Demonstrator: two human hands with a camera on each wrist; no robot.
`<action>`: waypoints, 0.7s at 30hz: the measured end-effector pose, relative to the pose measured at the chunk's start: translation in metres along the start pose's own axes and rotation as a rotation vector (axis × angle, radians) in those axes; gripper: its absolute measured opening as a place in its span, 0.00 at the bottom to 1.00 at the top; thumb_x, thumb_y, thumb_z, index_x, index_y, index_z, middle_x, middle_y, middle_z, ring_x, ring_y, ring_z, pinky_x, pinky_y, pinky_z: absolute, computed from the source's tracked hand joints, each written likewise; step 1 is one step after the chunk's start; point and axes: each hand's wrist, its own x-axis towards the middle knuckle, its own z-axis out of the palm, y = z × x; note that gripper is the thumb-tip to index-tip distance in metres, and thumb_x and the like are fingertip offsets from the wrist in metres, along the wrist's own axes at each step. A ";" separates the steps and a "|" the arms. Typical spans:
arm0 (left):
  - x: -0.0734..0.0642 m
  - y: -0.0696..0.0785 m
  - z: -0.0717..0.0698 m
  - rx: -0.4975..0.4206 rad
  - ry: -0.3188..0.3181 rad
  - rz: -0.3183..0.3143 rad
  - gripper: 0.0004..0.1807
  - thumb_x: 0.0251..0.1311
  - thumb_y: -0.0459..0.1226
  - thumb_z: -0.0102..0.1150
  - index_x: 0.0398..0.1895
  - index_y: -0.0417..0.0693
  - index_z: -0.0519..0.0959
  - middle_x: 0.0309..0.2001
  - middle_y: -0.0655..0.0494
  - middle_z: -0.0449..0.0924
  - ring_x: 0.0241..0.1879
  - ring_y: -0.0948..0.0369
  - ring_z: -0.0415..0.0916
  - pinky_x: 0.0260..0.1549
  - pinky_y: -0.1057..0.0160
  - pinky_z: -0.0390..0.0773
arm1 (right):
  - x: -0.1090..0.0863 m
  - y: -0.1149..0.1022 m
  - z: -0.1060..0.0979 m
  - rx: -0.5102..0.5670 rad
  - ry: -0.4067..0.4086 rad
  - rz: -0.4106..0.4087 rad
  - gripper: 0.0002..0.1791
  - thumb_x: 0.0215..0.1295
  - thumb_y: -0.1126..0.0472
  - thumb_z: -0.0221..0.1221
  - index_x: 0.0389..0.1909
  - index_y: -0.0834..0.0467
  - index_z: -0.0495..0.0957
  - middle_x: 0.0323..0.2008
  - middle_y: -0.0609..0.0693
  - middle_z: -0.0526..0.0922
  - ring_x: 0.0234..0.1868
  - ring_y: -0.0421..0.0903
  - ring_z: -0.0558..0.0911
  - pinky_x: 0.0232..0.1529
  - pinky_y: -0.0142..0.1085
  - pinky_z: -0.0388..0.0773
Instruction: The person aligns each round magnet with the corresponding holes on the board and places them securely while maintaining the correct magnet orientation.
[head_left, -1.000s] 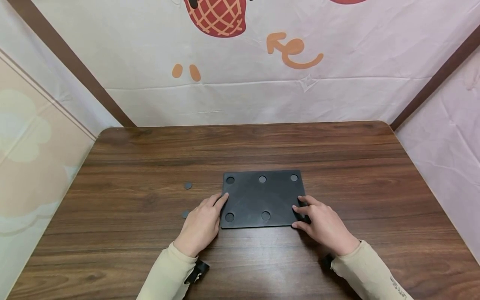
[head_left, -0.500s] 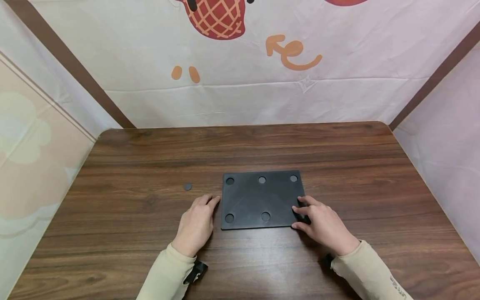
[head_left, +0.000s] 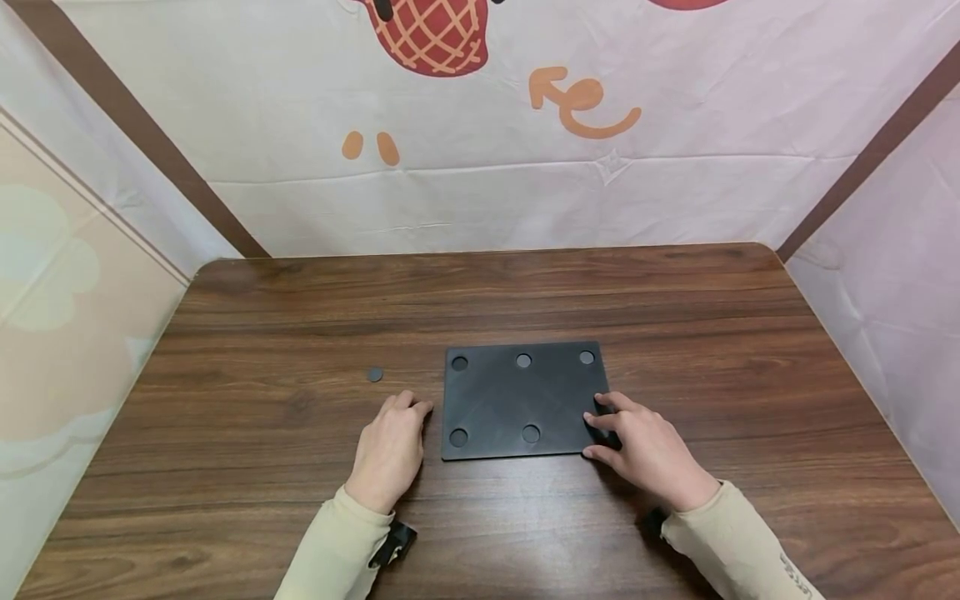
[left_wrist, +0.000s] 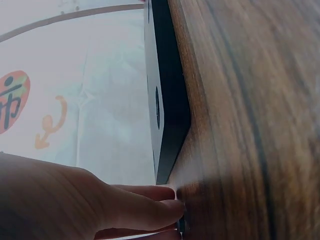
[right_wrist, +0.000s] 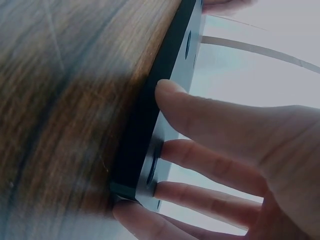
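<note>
Wood-grained worktop (head_left: 247, 517) before a printed cloth backdrop (head_left: 487, 200)

From left to right: a small grey disc (head_left: 375, 375) lies flat on the worktop, just beyond the left hand (head_left: 386, 458). That hand, emerging from a pale sleeve (head_left: 330, 542), is beside the black plate (head_left: 491, 400) — near it, yet apart — with its fingers bent and drawn close together. The left wrist view shows a dark piece (left_wrist: 181, 223) at its fingertips; whether it is pinched cannot be told. Rectangular and flat, the black plate occupies the middle of the worktop. Round recesses (head_left: 523, 361) follow its long sides, three along the far one and two visible along the near one. At its right end the right hand (head_left: 648, 446) grips the near corner — thumb against the near edge, two fingertips on the upper face, and another finger, seen in the right wrist view, reaching round the corner.
</note>
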 end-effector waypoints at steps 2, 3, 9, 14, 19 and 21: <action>0.001 0.000 -0.001 0.001 -0.002 -0.001 0.12 0.55 0.21 0.57 0.40 0.37 0.84 0.37 0.47 0.80 0.39 0.51 0.78 0.25 0.53 0.81 | 0.000 0.000 -0.001 0.001 -0.002 0.001 0.23 0.50 0.55 0.72 0.47 0.61 0.84 0.53 0.60 0.79 0.44 0.55 0.84 0.36 0.47 0.81; 0.001 0.001 -0.002 0.000 -0.005 -0.003 0.12 0.55 0.21 0.57 0.40 0.37 0.84 0.37 0.47 0.80 0.39 0.51 0.77 0.25 0.53 0.81 | 0.000 0.000 -0.002 0.001 -0.004 0.003 0.23 0.50 0.55 0.72 0.47 0.61 0.84 0.53 0.60 0.79 0.44 0.55 0.84 0.36 0.47 0.81; 0.002 0.002 -0.003 0.002 -0.015 -0.009 0.13 0.55 0.21 0.57 0.41 0.37 0.84 0.35 0.47 0.79 0.36 0.51 0.76 0.23 0.54 0.80 | 0.000 -0.001 -0.003 0.003 -0.005 0.004 0.23 0.50 0.55 0.72 0.47 0.61 0.84 0.54 0.60 0.79 0.44 0.55 0.84 0.36 0.47 0.81; 0.003 0.003 -0.004 0.002 -0.017 -0.009 0.13 0.55 0.21 0.57 0.41 0.37 0.84 0.35 0.47 0.78 0.35 0.51 0.75 0.22 0.54 0.79 | 0.000 0.000 -0.004 0.004 -0.002 0.006 0.23 0.50 0.55 0.72 0.47 0.60 0.84 0.54 0.59 0.79 0.44 0.55 0.84 0.36 0.47 0.81; 0.003 0.003 -0.004 -0.005 -0.026 -0.011 0.14 0.54 0.20 0.57 0.41 0.37 0.84 0.35 0.46 0.78 0.35 0.51 0.75 0.23 0.54 0.80 | 0.000 0.000 -0.003 0.005 0.003 0.006 0.23 0.50 0.55 0.72 0.47 0.60 0.85 0.54 0.59 0.79 0.44 0.55 0.84 0.35 0.47 0.81; 0.003 0.003 -0.004 -0.007 -0.032 -0.010 0.14 0.53 0.19 0.57 0.41 0.36 0.84 0.35 0.46 0.78 0.36 0.51 0.75 0.24 0.55 0.80 | 0.000 0.000 -0.003 0.007 0.004 0.006 0.23 0.50 0.55 0.72 0.47 0.60 0.84 0.54 0.59 0.79 0.44 0.55 0.84 0.35 0.46 0.81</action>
